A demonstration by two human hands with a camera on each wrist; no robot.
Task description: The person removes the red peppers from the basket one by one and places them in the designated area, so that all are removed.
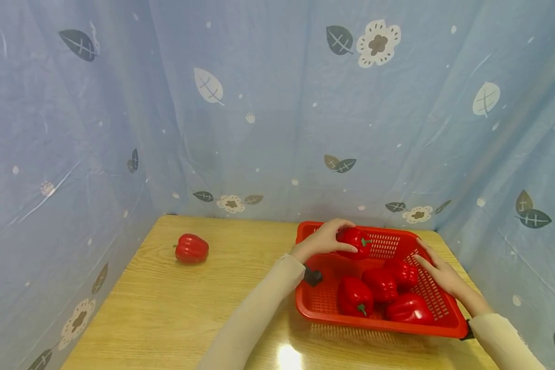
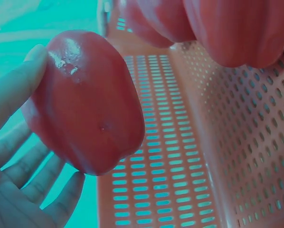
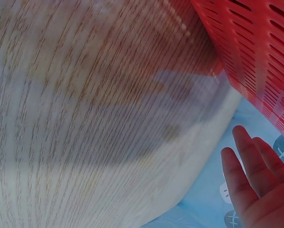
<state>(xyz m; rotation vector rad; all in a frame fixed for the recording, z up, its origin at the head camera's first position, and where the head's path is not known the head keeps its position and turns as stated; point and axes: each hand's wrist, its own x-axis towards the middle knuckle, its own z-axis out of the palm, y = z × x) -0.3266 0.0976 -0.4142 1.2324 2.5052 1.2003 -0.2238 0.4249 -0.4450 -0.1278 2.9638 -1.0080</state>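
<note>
My left hand (image 1: 326, 238) grips a red bell pepper (image 1: 354, 243) over the back left part of a red plastic basket (image 1: 384, 325). In the left wrist view the thumb and fingers lie around one side of this bell pepper (image 2: 87, 104). Several more red bell peppers (image 1: 355, 296) lie in the basket, towards its front and right. At the basket's right rim is my right hand (image 1: 444, 275), its thumb on the inner side. The right wrist view shows its fingers (image 3: 246, 161) stretched out beside the basket's slotted outer wall (image 3: 256, 52).
One more red bell pepper (image 1: 191, 248) lies alone at the left back of the wooden table (image 1: 176, 313). A blue patterned curtain (image 1: 268, 128) hangs behind the table and along both sides.
</note>
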